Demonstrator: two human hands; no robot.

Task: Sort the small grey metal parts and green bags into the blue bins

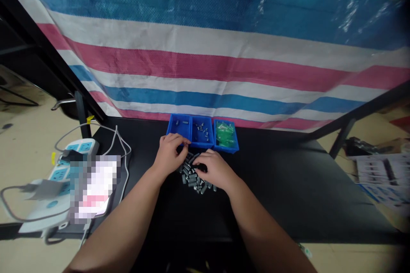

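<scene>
A pile of small dark grey metallic cylinders (193, 179) lies on the black tabletop in front of me. My left hand (171, 153) is at the pile's upper left, by the front edge of the left blue bin (180, 126). Its thumb and index finger are curled together, and what they hold, if anything, is too small to make out. My right hand (216, 168) reaches over the pile's right side. Its thumb and finger are bent close together at the cylinders, and I cannot make out what is between them.
Behind the pile, a middle blue bin (201, 141) holds small shiny parts, and a right blue bin (229, 149) holds green pieces. To the left are a power strip (92, 147), a blurred-out phone (101, 183) and white cables (126, 175). A striped sheet (205, 66) hangs behind.
</scene>
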